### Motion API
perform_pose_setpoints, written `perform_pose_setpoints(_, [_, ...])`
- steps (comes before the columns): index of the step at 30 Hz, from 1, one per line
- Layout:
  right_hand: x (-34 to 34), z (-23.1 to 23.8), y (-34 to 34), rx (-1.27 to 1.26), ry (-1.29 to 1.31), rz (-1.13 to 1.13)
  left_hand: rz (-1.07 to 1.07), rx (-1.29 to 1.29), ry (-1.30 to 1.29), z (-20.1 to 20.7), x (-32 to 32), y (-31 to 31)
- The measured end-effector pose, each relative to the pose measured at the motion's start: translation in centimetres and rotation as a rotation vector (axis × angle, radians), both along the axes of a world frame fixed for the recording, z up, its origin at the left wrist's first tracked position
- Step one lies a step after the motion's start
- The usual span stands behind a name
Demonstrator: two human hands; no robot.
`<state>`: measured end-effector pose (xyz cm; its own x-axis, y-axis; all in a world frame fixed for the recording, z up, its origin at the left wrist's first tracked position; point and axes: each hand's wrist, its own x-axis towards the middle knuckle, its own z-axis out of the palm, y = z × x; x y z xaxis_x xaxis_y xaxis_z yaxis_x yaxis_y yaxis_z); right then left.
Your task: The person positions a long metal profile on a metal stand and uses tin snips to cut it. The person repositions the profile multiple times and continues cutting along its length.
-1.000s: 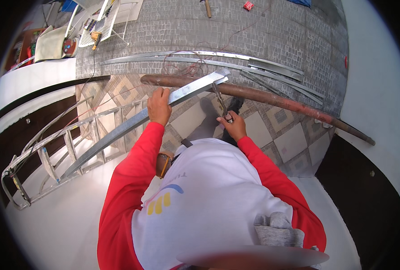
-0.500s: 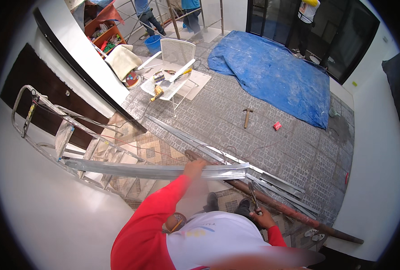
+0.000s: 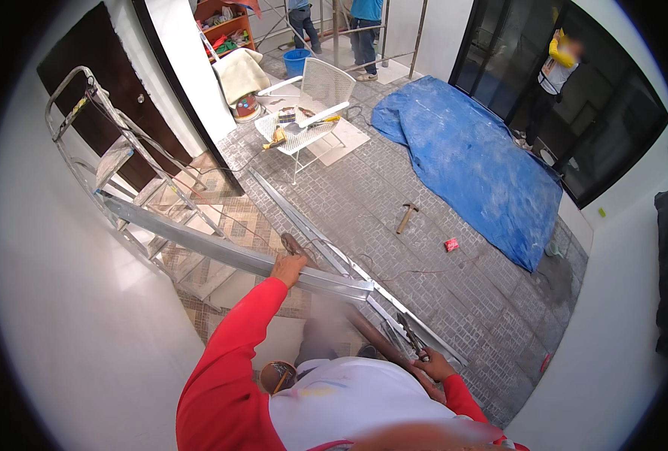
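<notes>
Two hands are occupied: the left hand [image 3: 289, 269] has its fingers wrapped around a long metal channel [image 3: 199, 241], and the right hand [image 3: 434, 366] grips a dark plier-like tool [image 3: 411, 335] by its handles, apart from the channel. The channel slants above the floor, one end by a stepladder [image 3: 114, 160], the other over metal strips [image 3: 297, 218] along the near left edge of the grey paved floor [image 3: 356, 210]. Toward that floor's middle lie a hammer [image 3: 406, 219] and a red packet [image 3: 451, 245]; a blue tarp [image 3: 477, 165] covers its far right edge.
</notes>
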<state>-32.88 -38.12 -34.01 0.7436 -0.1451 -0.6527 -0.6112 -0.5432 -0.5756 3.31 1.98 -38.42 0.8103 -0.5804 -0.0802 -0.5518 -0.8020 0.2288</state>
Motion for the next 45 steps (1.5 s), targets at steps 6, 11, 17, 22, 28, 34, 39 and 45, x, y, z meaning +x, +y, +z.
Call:
perform_pose_setpoints(6, [1.8,-0.5,-2.8,0.053,-0.011,0.199,-0.025,-0.088,0.002,1.8,-0.7,-0.5])
perform_pose_setpoints(11, [4.1,-0.4,-3.0,0.099,0.035,0.24,-0.019,-0.004,0.076,1.0,-1.8,0.5])
perform_pose_setpoints(17, [6.5,-1.4,-3.2,0.082,0.104,0.376,0.01,-0.022,0.069,0.5,-3.8,1.0])
perform_pose_setpoints(22, [9.1,-2.4,-3.7,0.086,0.157,0.472,-0.004,-0.116,-0.052,0.3,-5.3,1.5])
perform_pose_setpoints(28, [12.1,-1.0,-3.7,0.023,0.171,0.6,-0.007,-0.14,-0.128,-0.5,-5.9,1.9])
perform_pose_setpoints(34, [13.1,-0.3,-4.2,-0.026,0.192,0.641,0.023,-0.12,-0.143,-0.8,-6.1,2.0])
perform_pose_setpoints(39, [12.8,-0.9,-4.2,-0.02,0.145,0.617,0.011,-0.073,-0.137,-0.8,-6.2,2.1])
perform_pose_setpoints(45, [13.2,-1.2,-4.2,-0.043,0.102,0.644,0.008,-0.075,-0.149,-0.6,-6.3,2.0])
